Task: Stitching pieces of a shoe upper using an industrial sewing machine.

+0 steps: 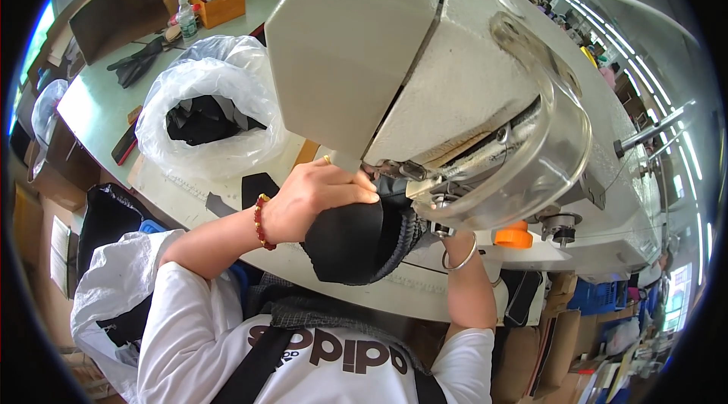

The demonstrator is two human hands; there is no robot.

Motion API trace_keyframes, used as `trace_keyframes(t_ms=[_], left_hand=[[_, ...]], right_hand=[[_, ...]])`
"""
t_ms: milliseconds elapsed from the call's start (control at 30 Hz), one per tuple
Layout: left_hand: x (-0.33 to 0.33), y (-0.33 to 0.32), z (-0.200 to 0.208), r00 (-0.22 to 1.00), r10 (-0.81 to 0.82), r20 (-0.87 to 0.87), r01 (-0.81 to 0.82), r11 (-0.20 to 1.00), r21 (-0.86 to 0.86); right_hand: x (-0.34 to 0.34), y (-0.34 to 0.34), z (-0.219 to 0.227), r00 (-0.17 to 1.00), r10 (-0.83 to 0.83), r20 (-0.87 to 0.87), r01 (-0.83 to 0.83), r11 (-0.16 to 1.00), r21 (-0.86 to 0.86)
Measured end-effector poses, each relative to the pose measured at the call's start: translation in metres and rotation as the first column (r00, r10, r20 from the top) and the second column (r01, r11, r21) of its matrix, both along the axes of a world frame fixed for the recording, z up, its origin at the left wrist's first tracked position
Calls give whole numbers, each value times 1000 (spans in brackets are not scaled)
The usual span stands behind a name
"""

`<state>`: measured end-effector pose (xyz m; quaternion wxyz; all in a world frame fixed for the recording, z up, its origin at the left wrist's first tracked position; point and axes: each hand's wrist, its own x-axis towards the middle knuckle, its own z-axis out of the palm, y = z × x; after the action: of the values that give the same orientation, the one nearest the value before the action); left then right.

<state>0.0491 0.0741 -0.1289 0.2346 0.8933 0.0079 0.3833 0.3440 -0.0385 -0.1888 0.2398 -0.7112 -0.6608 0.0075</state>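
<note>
My left hand (322, 190), with a ring and a red beaded bracelet on its wrist, pinches the upper edge of a black curved workpiece (345, 241). The workpiece is smooth outside, hollow, and has a ribbed edge on its right; I cannot tell its exact kind. It hangs at the needle area of a large cream sewing machine (349, 48). A clear curved guard (531, 169) covers part of that area. My right hand (458, 243) is beyond the workpiece, below the guard; its fingers are hidden by the machine, and a silver bangle circles its wrist.
Left of the machine, a clear plastic bag (220, 63) holds black pieces. Black scraps (259, 190) lie beside my left forearm. Farther back are a bottle (186, 19), an orange box (224, 6) and a cardboard box (129, 6). An orange knob (513, 235) is near my right wrist.
</note>
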Motion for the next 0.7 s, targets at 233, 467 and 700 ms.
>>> trace_keyframes(t_ms=[233, 467, 700], left_hand=[[-1, -17, -12, 985, 169, 26, -153, 937, -314], [4, -25, -23, 987, 147, 72, -15, 518, -855], [-8, -25, -15, 998, -2, 60, 60, 184, -981]], right_hand=[[-54, -44, 54, 997, 57, 59, -75, 923, 376], [-100, -80, 101, 748, 644, -158, -617, 763, 190], [-102, -78, 94, 923, 320, 215, -326, 945, -10]])
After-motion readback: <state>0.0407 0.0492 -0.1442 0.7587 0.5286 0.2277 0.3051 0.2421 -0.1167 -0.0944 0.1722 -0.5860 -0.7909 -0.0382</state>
